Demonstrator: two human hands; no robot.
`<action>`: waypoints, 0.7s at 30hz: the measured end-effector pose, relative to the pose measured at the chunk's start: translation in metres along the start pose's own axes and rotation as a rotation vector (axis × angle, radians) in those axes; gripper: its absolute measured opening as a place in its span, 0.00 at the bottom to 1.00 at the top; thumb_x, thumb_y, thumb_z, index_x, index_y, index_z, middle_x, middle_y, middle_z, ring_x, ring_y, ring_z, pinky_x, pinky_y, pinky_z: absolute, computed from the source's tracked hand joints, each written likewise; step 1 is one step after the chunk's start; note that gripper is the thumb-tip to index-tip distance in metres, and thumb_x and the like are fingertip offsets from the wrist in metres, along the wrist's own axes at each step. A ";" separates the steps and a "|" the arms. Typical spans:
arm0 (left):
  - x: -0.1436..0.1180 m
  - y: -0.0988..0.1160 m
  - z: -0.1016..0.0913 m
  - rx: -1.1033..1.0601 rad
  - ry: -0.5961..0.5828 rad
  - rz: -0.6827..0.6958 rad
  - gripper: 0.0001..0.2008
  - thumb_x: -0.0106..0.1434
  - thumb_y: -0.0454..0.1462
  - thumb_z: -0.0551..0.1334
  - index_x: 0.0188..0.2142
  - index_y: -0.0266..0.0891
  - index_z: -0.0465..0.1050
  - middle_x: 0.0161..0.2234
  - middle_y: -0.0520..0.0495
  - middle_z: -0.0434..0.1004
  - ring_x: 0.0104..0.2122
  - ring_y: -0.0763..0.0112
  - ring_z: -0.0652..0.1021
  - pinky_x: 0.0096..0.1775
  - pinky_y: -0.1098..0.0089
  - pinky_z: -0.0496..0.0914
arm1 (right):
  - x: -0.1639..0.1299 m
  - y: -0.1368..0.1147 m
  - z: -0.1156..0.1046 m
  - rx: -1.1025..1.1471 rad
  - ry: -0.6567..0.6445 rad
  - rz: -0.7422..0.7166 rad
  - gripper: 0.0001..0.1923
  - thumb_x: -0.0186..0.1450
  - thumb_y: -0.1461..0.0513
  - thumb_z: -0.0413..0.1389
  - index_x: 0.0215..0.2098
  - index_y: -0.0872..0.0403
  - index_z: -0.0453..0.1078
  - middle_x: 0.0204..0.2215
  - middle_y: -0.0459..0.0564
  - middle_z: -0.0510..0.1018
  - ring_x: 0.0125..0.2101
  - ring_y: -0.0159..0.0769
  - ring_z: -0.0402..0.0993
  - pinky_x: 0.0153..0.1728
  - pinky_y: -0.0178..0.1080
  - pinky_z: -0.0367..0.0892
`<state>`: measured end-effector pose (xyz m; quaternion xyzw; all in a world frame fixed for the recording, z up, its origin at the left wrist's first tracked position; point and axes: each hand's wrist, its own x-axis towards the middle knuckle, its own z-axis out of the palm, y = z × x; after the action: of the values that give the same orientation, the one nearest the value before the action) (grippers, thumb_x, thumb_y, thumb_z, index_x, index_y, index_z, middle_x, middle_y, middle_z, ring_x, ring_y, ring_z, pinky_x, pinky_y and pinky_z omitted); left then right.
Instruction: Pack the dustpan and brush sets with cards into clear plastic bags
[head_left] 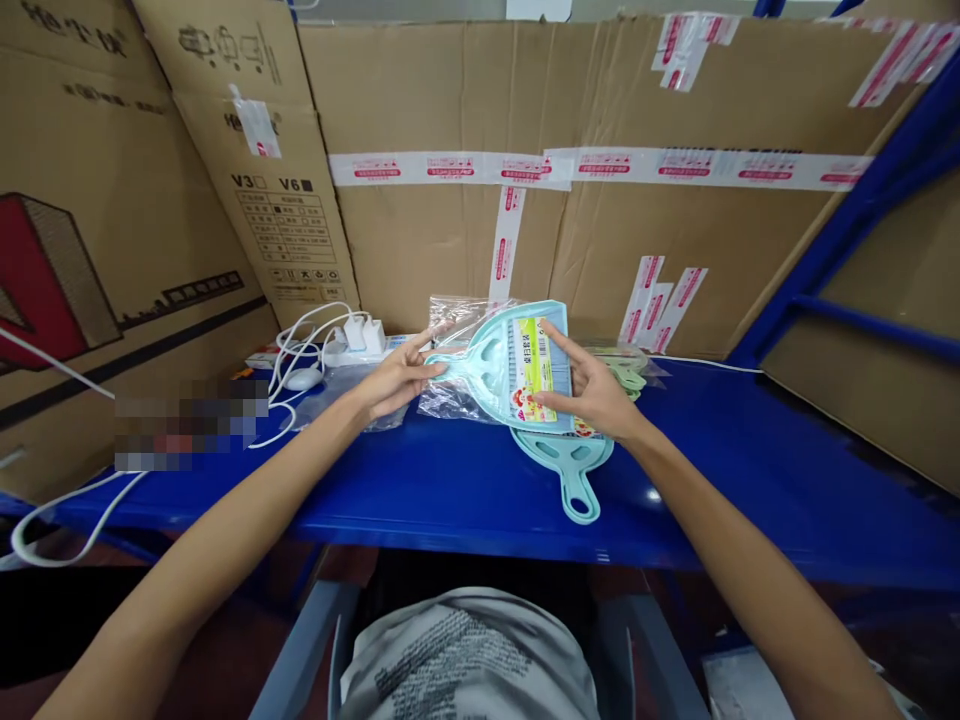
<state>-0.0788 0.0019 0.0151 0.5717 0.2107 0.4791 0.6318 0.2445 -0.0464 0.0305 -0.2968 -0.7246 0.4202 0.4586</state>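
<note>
**Dustpan set held over the blue tabletop**

Above the blue tabletop (465, 490), the left hand (394, 385) pinches the handle end of a pale blue dustpan set (517, 365), while the right hand (592, 395) grips its labelled far side. A clear plastic bag (450, 400) lies beneath, and a second dustpan (570, 465) rests under the right hand. Steady support from both hands seems wise. Open room lies rightward; white cables (300, 350) crowd the left, cardboard walls (615, 240) close behind.
</note>
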 end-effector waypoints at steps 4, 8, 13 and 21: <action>0.005 -0.013 0.003 0.113 0.128 0.017 0.29 0.54 0.30 0.78 0.55 0.37 0.78 0.45 0.43 0.85 0.40 0.66 0.85 0.43 0.69 0.80 | 0.002 0.005 0.008 -0.012 0.048 -0.014 0.58 0.58 0.60 0.74 0.78 0.37 0.49 0.74 0.46 0.62 0.71 0.57 0.62 0.70 0.61 0.64; 0.004 -0.015 0.005 0.116 0.109 0.002 0.27 0.55 0.34 0.79 0.53 0.37 0.78 0.48 0.40 0.85 0.45 0.60 0.86 0.45 0.66 0.80 | 0.004 0.009 0.010 -0.013 0.116 -0.057 0.58 0.59 0.60 0.73 0.79 0.38 0.47 0.74 0.44 0.61 0.72 0.55 0.58 0.72 0.61 0.61; 0.002 -0.008 0.002 -0.039 0.044 -0.031 0.14 0.68 0.39 0.70 0.50 0.36 0.79 0.48 0.39 0.84 0.43 0.61 0.86 0.44 0.64 0.82 | 0.004 0.011 0.006 0.006 0.069 -0.016 0.57 0.57 0.60 0.74 0.77 0.37 0.52 0.75 0.44 0.61 0.72 0.55 0.60 0.69 0.60 0.66; 0.006 -0.021 0.008 -0.126 0.131 -0.116 0.10 0.69 0.30 0.64 0.48 0.30 0.80 0.44 0.35 0.86 0.39 0.57 0.87 0.45 0.56 0.84 | 0.005 0.017 0.010 0.035 0.152 0.089 0.57 0.56 0.59 0.76 0.77 0.42 0.55 0.71 0.51 0.68 0.65 0.52 0.71 0.64 0.53 0.73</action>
<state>-0.0623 0.0052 -0.0005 0.4852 0.2540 0.4904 0.6780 0.2337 -0.0377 0.0158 -0.3516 -0.6662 0.4291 0.4983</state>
